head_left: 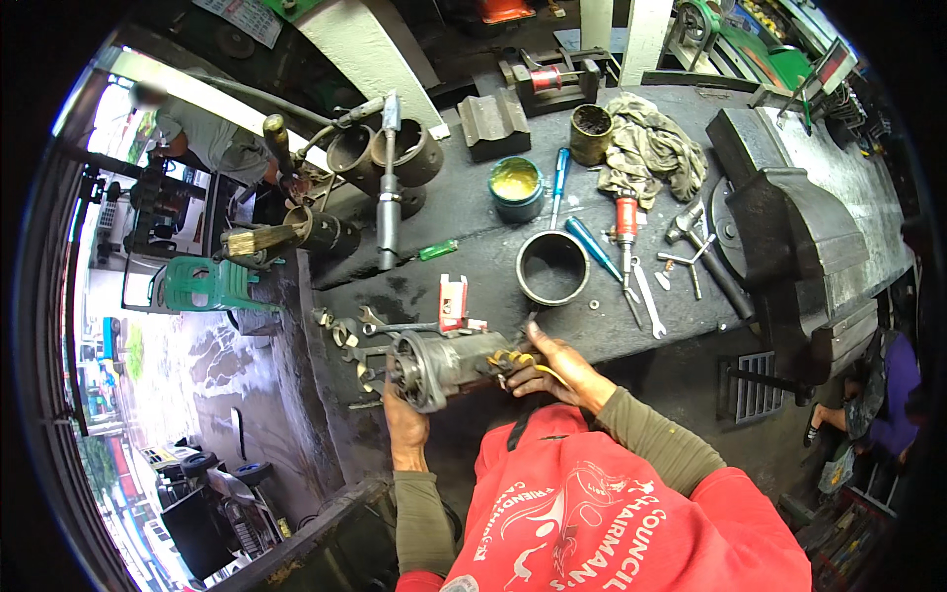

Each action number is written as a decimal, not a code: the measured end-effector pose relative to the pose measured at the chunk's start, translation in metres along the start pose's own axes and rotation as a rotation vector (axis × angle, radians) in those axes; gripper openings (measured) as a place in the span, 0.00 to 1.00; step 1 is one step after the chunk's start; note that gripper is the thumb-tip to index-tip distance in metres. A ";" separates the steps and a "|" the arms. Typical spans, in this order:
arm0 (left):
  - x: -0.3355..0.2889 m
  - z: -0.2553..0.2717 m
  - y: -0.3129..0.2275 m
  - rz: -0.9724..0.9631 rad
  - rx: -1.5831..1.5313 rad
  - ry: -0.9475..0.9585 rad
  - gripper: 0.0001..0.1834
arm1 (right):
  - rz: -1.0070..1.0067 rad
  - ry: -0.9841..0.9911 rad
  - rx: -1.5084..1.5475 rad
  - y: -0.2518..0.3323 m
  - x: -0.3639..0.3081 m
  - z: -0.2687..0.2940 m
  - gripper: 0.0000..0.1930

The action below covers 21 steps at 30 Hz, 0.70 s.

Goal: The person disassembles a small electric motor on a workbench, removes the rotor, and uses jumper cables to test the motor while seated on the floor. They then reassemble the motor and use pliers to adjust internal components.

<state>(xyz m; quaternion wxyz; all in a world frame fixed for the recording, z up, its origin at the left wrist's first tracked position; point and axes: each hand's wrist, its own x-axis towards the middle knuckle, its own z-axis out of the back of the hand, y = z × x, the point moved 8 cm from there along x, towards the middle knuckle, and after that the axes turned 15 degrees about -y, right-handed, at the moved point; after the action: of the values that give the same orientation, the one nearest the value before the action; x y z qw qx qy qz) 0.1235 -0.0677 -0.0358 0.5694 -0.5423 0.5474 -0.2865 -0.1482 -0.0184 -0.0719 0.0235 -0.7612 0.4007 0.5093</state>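
Over the front edge of the black workbench (473, 276) I hold a grey metal starter motor (454, 363), lying sideways with its open, flanged end to the left. My left hand (406, 422) grips that flanged end from below; its fingers are partly hidden behind the housing. At the other end, my right hand (560, 369) closes around the body beside a yellow-and-black wire piece (511, 361). Just beyond my right hand stands a dark metal cylinder (552, 268). Behind the motor are a small red and white box (453, 302) and several spanners (370, 324).
Screwdrivers (590, 247), a red-handled tool (626, 222), a spanner (649, 296) and a hammer (715, 261) lie to the right. A large vise (799, 237) stands beyond them. Farther back are a grease tin (516, 184) and a rag (651, 148). Another person (217, 143) is at far left.
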 end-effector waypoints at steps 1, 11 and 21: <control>0.001 0.006 -0.001 0.067 0.067 -0.046 0.28 | 0.019 -0.058 0.057 0.001 -0.003 -0.005 0.36; -0.034 0.064 0.009 0.477 -0.342 -0.155 0.42 | 0.237 -0.232 -0.214 -0.024 -0.023 -0.054 0.23; 0.005 -0.004 -0.003 0.594 -0.391 0.386 0.41 | 0.534 -0.451 -0.212 -0.011 -0.057 -0.018 0.30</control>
<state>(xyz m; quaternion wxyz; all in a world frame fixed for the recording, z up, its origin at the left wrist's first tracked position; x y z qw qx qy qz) 0.1221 -0.0745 -0.0344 0.4003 -0.3947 0.8214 -0.0965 -0.1372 0.0145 -0.0222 -0.1014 -0.4964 0.5151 0.6914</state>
